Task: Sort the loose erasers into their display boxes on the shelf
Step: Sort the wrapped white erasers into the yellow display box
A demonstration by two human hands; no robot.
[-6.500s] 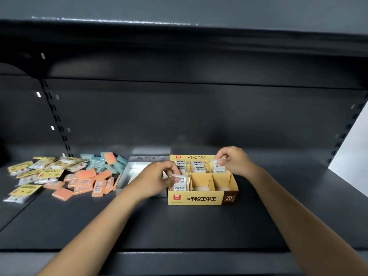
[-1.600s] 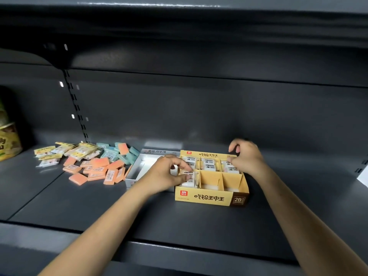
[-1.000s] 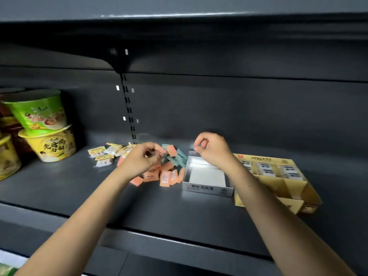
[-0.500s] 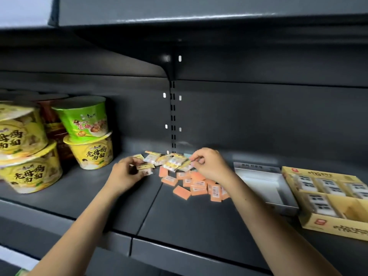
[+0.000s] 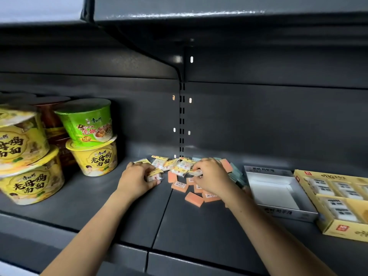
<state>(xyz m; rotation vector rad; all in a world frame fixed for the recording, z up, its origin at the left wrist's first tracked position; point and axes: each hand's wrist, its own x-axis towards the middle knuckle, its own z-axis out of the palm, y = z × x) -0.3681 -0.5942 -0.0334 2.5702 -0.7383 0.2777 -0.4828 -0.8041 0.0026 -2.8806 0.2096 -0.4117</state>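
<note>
Now, nearest us, both forearms reach in over the dark shelf (image 5: 199, 226) lip. Left hand (image 5: 137, 181) is down on the shelf floor, fingers (image 5: 153, 183) curled round a wrapped eraser (image 5: 154, 176) in clear packaging with a yellow header, so that one is in its grip. Right hand (image 5: 211, 179) sits just beside it, over the heap, thumb and forefinger pinching another wrapped eraser (image 5: 196, 172) at its edge, the rest of the fingers bent.

Under and in front of the right hand lie the orange erasers (image 5: 194, 198), scattered flat, some showing barcode labels. Right of the wrist, the grey display box (image 5: 278, 212) stands with a white floor showing inside. Just beside that, at the frame edge, the yellow display box (image 5: 338, 230) holds white sleeved erasers in its compartments; the front right one I cannot read clearly.

Further back, the yellow-header packets (image 5: 171, 163) spread between the two hands, touching and overlapping. Behind the right hand, a few teal erasers (image 5: 236, 172) peek out, with one orange piece among them.

Off to the far left, noodle cups (image 5: 93, 154) are stacked, a green one on a yellow one, more yellow ones nearer the edge. At the back, the slotted upright (image 5: 182, 124) runs up the rear panel
</note>
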